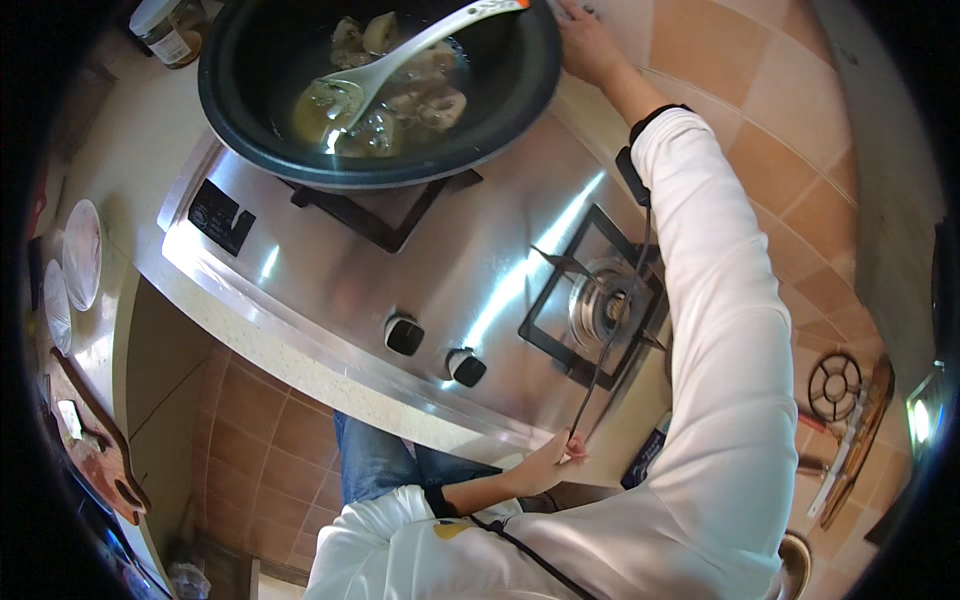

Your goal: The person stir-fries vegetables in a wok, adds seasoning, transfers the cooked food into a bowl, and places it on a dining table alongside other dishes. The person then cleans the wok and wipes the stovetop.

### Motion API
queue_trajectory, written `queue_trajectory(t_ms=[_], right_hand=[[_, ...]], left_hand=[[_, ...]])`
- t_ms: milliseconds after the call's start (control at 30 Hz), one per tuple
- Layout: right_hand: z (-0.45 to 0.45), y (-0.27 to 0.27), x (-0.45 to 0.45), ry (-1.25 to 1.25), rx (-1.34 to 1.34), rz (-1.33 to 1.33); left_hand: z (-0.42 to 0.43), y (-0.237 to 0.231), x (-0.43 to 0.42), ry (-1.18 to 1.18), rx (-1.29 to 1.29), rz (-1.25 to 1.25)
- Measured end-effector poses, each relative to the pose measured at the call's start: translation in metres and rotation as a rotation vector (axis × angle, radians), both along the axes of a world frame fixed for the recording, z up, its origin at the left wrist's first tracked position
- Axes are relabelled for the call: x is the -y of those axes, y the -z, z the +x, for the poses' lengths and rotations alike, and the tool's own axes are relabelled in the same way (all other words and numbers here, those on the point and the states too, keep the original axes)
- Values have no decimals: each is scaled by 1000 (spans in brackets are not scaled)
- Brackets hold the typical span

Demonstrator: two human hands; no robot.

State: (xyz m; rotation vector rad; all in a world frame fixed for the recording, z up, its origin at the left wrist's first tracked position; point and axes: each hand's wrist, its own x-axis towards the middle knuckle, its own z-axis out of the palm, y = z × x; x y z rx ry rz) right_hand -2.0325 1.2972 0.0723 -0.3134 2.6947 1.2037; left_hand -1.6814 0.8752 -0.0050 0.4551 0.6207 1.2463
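Observation:
A black cable runs from a small black block beside my right sleeve down to my left hand, whose fingers pinch it above the worktop's front edge. My right hand reaches far up beside the pot, against or near the tiled wall; its fingertips are partly cut off by the frame, so its grip is unclear. A large dark pot stands over the left burner, holding clear broth with lotus root pieces and other chunks. A white patterned ladle with an orange tip rests in it.
The steel gas hob has two knobs and a bare right burner. A lidded glass jar stands behind at left. Covered dishes and a wooden cutting board lie far left. Utensils are by the tiled wall at right.

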Motion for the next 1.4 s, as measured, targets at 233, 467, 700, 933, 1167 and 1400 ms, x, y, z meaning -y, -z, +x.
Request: queue_trajectory(t_ms=[233, 467, 700, 933, 1167, 1400], right_hand=[[51, 41, -27, -43, 75, 36], [231, 24, -61, 92, 220, 136], [394, -11, -90, 41, 494, 354], [355, -24, -74, 337, 466, 145], [106, -22, -38, -74, -181, 113], [250, 11, -73, 125, 93, 380]], left_hand=[[-10, -3, -5, 107, 40, 57], [-4, -7, -12, 443, -52, 167], [15, -12, -23, 483, -203, 184], [1, -24, -25, 654, -171, 202], [10, -8, -23, 129, -408, 257], [21, -13, -17, 344, -257, 311]])
